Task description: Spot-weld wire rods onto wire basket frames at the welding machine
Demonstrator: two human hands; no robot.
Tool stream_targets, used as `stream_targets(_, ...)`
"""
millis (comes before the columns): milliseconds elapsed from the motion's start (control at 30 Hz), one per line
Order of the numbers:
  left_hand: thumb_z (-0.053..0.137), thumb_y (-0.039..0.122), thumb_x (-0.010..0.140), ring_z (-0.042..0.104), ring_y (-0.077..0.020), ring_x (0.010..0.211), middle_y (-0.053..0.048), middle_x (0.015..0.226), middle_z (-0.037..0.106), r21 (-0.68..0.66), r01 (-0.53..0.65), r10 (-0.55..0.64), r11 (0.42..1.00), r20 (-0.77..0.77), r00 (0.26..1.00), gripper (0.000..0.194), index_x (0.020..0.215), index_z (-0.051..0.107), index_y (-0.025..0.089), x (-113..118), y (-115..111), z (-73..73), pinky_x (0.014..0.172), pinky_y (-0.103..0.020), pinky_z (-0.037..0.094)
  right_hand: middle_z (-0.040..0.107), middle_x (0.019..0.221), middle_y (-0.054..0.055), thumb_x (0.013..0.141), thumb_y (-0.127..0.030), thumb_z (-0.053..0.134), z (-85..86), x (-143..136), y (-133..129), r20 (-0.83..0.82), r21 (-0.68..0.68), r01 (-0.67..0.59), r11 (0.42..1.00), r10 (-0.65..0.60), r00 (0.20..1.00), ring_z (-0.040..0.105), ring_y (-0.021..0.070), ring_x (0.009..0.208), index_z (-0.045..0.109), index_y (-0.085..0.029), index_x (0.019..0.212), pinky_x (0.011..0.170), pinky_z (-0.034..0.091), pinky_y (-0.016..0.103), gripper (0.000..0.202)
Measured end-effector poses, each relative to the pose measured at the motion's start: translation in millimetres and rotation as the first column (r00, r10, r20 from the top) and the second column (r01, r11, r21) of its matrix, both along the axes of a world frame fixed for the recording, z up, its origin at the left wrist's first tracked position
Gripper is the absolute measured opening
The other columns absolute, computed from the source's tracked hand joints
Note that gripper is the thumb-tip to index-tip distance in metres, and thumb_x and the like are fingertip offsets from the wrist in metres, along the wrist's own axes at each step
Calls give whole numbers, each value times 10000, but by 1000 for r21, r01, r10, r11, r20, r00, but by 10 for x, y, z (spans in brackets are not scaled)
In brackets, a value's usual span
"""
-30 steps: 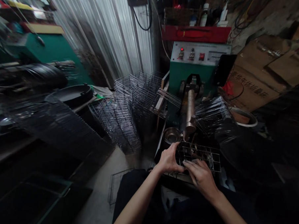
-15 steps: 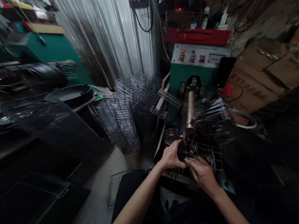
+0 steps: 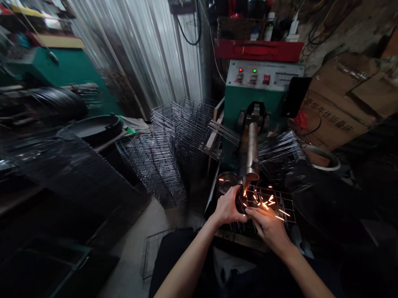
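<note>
A green machine (image 3: 235, 102) with a metal arm (image 3: 252, 147) stands before me, and bright orange sparks (image 3: 265, 204) fly beneath the arm's tip. Under it lies a wire grid (image 3: 287, 204). My left hand (image 3: 229, 207) is closed at the grid's near left edge, thumb and fingers curved round it close to the tip. Just to its right, my right hand (image 3: 268, 224) presses its fingers together on the same grid's near edge. The parts between my fingers are dark and small. A green and a red light glow on the panel (image 3: 266, 76).
Stacked wire grids (image 3: 152, 164) stand left of the machine, with a round metal dish (image 3: 227, 182) beside its arm. Bundled wires (image 3: 281, 146) and a cardboard box (image 3: 339, 115) are at the right. A red case (image 3: 259, 50) rests on top.
Sparks have appeared under the arm's tip, and the green light has come on. The arm's tip looks slightly lower against the grid. Both hands have stayed nearly in place.
</note>
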State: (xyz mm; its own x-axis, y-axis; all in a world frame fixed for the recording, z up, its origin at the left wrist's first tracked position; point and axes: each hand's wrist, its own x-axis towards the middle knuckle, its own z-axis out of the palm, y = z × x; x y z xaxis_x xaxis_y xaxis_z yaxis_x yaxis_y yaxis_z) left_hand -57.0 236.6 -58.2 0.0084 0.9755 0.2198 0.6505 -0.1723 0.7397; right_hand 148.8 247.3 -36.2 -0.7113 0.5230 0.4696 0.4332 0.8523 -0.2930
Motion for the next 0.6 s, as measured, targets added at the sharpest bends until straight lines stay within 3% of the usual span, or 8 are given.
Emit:
stream_targets(167, 858, 448, 495, 588, -344, 1218, -89, 1398, 543, -2, -35, 35, 999, -44, 998, 1100, 1444, 333, 261, 9, 0, 73, 1003, -491, 503, 695, 1120, 78, 983, -153, 482, 51, -26, 2, -17, -81, 58, 995, -60, 998, 648, 245, 1039, 626, -226, 1203, 914, 529, 405, 272)
stream_targets(367, 864, 429, 497, 562, -332, 1262, -88, 1401, 551, -15, -26, 26, 1000, -32, 999, 1043, 1408, 387, 256, -148, 266, 112, 1063, -484, 463, 603, 1084, 102, 962, -195, 496, 54, -200, 169, -108, -144, 197, 970, -213, 971, 651, 240, 915, 566, -215, 1155, 832, 560, 388, 207)
stream_targets(600, 843, 483, 546, 565, -368, 1253, -104, 1416, 544, 4, -14, 14, 1000, -28, 1000, 1012, 1414, 400, 212, -161, 320, 105, 1048, -476, 475, 597, 1110, 113, 940, -205, 483, 95, -255, 254, -127, -163, 205, 965, -226, 966, 642, 258, 909, 544, -204, 1192, 811, 556, 412, 260)
